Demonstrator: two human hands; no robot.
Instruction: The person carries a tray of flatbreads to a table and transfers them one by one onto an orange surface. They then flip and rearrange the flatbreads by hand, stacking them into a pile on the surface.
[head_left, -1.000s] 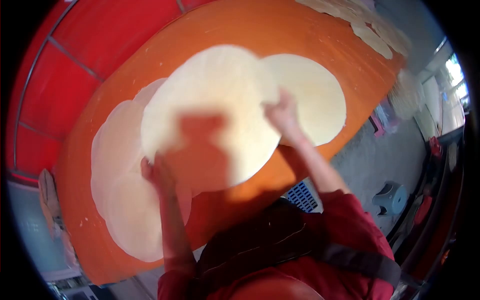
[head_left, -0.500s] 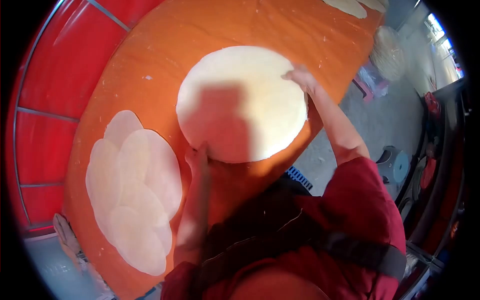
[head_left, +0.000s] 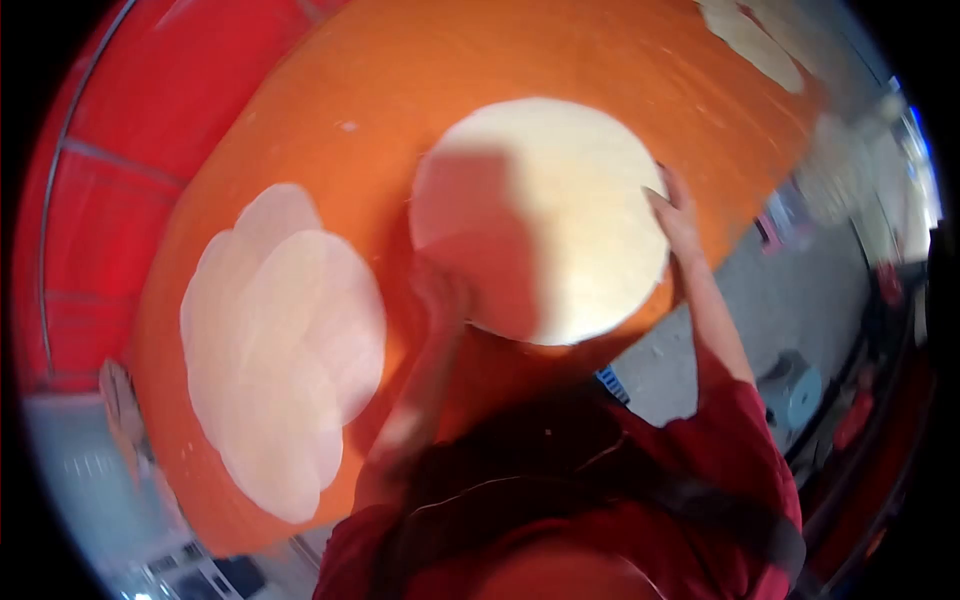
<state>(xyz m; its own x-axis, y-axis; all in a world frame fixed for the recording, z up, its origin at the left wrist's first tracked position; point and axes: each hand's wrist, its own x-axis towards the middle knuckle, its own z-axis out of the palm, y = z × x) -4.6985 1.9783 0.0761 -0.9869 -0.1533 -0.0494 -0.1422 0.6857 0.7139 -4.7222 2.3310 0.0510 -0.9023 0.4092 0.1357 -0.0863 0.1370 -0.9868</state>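
A large, round, pale sheet is over the orange table cover, its left part in a red-tinted shadow. At its right edge my right hand grips the rim, thumb on top and fingers at the outer side. My left hand is at the lower left edge, blurred and shaded, with its fingers closed on the rim. Several thin pale sheets overlap in a pile on the cover to the left.
More pale sheets lie at the table's upper right corner. Red panels border the left side. Beyond the table's right edge are grey floor, a bluish round object and a blue slatted item.
The view has shifted, so most things sit elsewhere in the picture. My right hand is now lower along the round sheet's right edge. My left hand remains at the lower left edge.
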